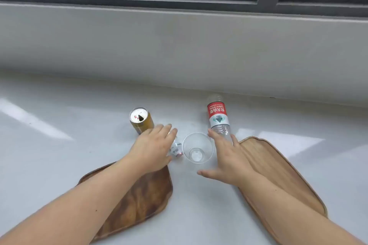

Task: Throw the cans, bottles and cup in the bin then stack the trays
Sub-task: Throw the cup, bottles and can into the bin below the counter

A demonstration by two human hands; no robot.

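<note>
**Hands spread over litter on a white bench**

Trays flank the scene: at the left a dark wooden tray (139, 205) lies flat on the bench (49, 155), with the left forearm crossing over it. Beyond its far corner stands a gold can (141, 120), upright, its opened top showing. The left hand (153, 150) reaches just beside that can, fingers extended and loosely together, palm down — holding nothing that I can see. Under its fingertips a small clear bottle (176, 150) lies partly hidden; whether the hand touches it I cannot tell. Next stands a clear plastic cup (197, 148), upright and empty. The right hand (227, 160) is spread flat just beside the cup, gripping nothing. Behind it a red-labelled water bottle (218, 117) lies on the bench — a lighter wooden tray (278, 169) sits under the right forearm.
</note>
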